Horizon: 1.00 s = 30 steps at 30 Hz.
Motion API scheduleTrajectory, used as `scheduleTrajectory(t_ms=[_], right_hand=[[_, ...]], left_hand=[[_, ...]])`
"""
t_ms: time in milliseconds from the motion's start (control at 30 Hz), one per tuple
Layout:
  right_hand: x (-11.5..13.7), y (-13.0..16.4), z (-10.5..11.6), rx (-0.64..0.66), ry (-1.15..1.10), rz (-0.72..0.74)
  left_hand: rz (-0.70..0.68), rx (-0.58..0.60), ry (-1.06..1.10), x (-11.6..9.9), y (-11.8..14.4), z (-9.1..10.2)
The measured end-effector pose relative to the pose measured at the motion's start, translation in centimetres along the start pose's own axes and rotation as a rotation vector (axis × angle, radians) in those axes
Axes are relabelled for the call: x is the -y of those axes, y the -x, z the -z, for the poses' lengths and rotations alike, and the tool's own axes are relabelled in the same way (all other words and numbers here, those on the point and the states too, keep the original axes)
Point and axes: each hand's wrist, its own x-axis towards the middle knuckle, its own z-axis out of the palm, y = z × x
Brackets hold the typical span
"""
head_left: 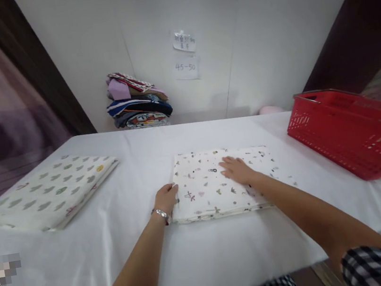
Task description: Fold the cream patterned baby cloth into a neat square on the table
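Observation:
A folded white cloth with small printed figures (205, 193) lies flat in the middle of the white-covered table (201, 261). My right hand (235, 169) rests palm down on top of it, fingers spread. My left hand (166, 198), with a bracelet at the wrist, grips the cloth's left edge, fingers curled around it.
A second folded cloth with green prints (49, 192) lies at the left. A red plastic basket (356, 130) stands at the right. A pile of folded clothes (137, 100) sits against the back wall under two paper notes (185, 55).

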Motion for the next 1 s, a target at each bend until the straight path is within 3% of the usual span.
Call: scheduleTrajectory(t_ms=[100, 167, 233, 367, 433, 667, 767, 900, 1000], right_hand=[[-6.4, 2.7, 1.4, -0.042, 0.089, -0.315], [-8.6, 3.9, 1.9, -0.080, 0.119, -0.484], [-8.9, 4.4, 1.8, -0.093, 0.129, -0.497], [-7.0, 3.1, 0.9, -0.032, 0.057, -0.216], [-6.8, 1.8, 0.7, -0.016, 0.026, -0.179], [-9.8, -1.4, 1.5, -0.042, 0.062, -0.336], [-10.9, -1.1, 1.9, -0.103, 0.080, -0.390], [-13.0, 0.5, 2.4, -0.205, 0.060, -0.662], [-14.0, 1.4, 2.9, -0.215, 0.040, -0.768]], left_hand=[[0.016, -0.013, 0.001, -0.1, 0.0, 0.0], [0.024, -0.016, -0.007, -0.3, 0.1, 0.1], [0.020, -0.016, -0.012, -0.6, 0.3, 0.1], [0.055, -0.028, 0.007, -1.3, 0.8, 0.2], [0.068, -0.032, 0.017, -1.6, 1.0, 0.3], [0.048, -0.027, 0.027, -1.0, 0.6, 0.4], [0.058, -0.013, 0.037, -1.0, 0.6, 0.4], [0.051, -0.034, 0.031, -1.3, 0.9, 0.4], [0.034, -0.034, 0.024, -1.1, 0.8, 0.4]])
